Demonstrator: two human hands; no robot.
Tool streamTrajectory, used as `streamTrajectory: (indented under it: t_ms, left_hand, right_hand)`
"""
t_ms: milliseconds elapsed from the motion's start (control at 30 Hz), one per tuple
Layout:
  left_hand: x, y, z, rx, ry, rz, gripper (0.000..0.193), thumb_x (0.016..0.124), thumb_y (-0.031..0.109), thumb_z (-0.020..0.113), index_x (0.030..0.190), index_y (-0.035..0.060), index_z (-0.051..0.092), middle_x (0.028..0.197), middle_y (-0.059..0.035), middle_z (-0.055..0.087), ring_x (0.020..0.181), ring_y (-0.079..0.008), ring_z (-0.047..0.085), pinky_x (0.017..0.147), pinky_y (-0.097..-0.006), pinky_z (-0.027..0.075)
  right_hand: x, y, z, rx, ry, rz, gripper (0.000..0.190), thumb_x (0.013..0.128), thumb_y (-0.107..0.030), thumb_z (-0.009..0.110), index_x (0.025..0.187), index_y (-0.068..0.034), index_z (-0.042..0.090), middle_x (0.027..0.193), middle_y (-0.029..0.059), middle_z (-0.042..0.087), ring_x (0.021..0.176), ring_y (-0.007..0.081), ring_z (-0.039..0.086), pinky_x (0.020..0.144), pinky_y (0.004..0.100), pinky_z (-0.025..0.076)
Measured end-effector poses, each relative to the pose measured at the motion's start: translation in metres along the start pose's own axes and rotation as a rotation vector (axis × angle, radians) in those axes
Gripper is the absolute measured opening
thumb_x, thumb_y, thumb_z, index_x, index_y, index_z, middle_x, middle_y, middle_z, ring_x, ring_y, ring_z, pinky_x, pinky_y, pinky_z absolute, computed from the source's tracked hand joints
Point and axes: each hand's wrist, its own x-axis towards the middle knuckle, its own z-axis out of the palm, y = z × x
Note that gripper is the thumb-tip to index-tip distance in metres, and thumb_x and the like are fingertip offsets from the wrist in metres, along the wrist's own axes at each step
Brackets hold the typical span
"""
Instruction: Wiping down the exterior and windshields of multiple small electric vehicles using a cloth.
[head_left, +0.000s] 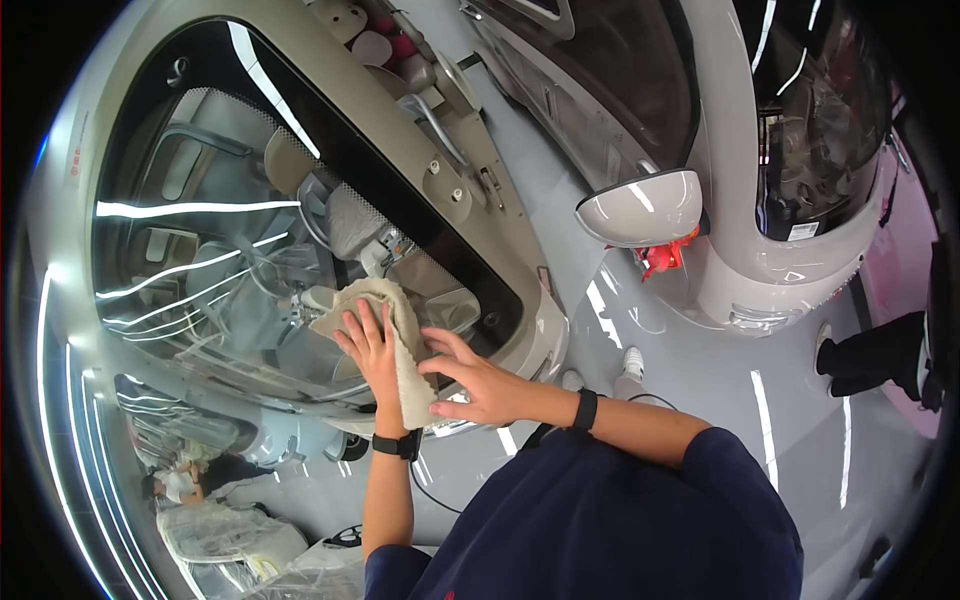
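Note:
My left hand (370, 351) lies with its fingers spread on a beige cloth (409, 352), holding it against the large glass window (225, 285) of a beige car. The cloth's right side folds up and hangs down beside my left wrist. Just right of that fold is my right hand (484, 386), its fingers apart and slightly curled. Its fingertips come close to the cloth's edge; whether they touch it I cannot tell. Through the glass show a steering wheel (313, 214) and seats, with bright light reflections across the pane.
A second car's side mirror (641, 206) juts out at right, a red ribbon (664, 255) below it. A person's dark-trousered leg (874, 352) stands farther right. Another person (180, 484) is at lower left, near a plastic-covered car part (225, 536). A thin cable (435, 495) crosses the floor.

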Motion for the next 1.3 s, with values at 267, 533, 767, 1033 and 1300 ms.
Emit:
streamTrajectory:
  t_ms: [267,533,767,1033,1300]
  left_hand:
    - [0.005,0.02,-0.009,0.009,-0.041,-0.086,0.064,0.095,0.014,0.059,0.158,0.0086,0.045,0.169,-0.0258,0.029,0.157,-0.0497,0.021,0.126,-0.0641,0.016]
    - [0.01,0.029,-0.016,-0.109,0.004,-0.119,0.07,0.09,0.016,0.066,0.156,0.0044,0.046,0.17,-0.0259,0.027,0.156,-0.0523,0.02,0.126,-0.0644,0.017]
    - [0.001,0.016,-0.002,-0.115,0.037,-0.085,0.071,0.09,0.017,0.065,0.157,0.0034,0.044,0.171,-0.0249,0.025,0.158,-0.0515,0.016,0.126,-0.0648,0.016]
    - [0.01,0.028,-0.01,-0.107,0.047,-0.104,0.064,0.095,0.021,0.068,0.155,0.0078,0.049,0.169,-0.0256,0.029,0.156,-0.0532,0.02,0.125,-0.065,0.018]
    - [0.024,0.053,-0.011,-0.058,0.073,-0.138,0.065,0.095,0.022,0.067,0.156,0.0083,0.049,0.17,-0.0258,0.027,0.157,-0.0519,0.019,0.126,-0.0644,0.015]
  right_hand:
    - [0.003,-0.003,0.013,0.527,0.196,0.221,0.055,0.093,0.0,0.074,0.134,-0.01,0.039,0.155,0.0158,0.033,0.122,0.0167,0.055,0.101,0.0347,0.049]
    - [0.024,-0.009,-0.044,0.751,0.121,0.483,0.089,0.092,0.002,0.071,0.165,-0.003,0.021,0.112,0.008,0.065,0.102,0.0123,0.062,0.09,0.0273,0.051]
    - [0.027,-0.016,-0.024,0.206,-0.031,0.285,0.049,0.086,-0.01,0.076,0.131,0.001,0.059,0.113,0.0074,0.057,0.097,0.0159,0.059,0.081,0.029,0.05]
    - [0.034,-0.029,-0.043,0.46,0.322,0.295,0.07,0.091,0.006,0.069,0.15,-0.007,0.034,0.132,0.0125,0.057,0.116,0.0176,0.06,0.098,0.0331,0.05]
    - [0.024,-0.007,-0.067,-0.713,0.559,-0.35,0.049,0.083,-0.003,0.071,0.13,-0.007,0.061,0.13,0.0141,0.062,0.112,0.0381,0.062,0.1,0.0509,0.05]
